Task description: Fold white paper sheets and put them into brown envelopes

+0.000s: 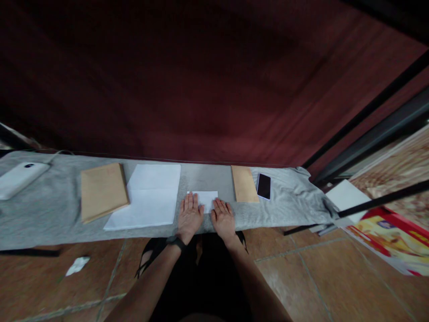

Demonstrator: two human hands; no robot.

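Left hand [190,216] and right hand [223,219] open flat on white paper [207,198]
Bare gray cloth [214,177] either side, lower paper corners hidden tho.

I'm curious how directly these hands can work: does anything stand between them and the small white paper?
Nothing visible does: the left hand and right hand already overlap opposite ends of the small white paper. The large white paper lies off to the left.
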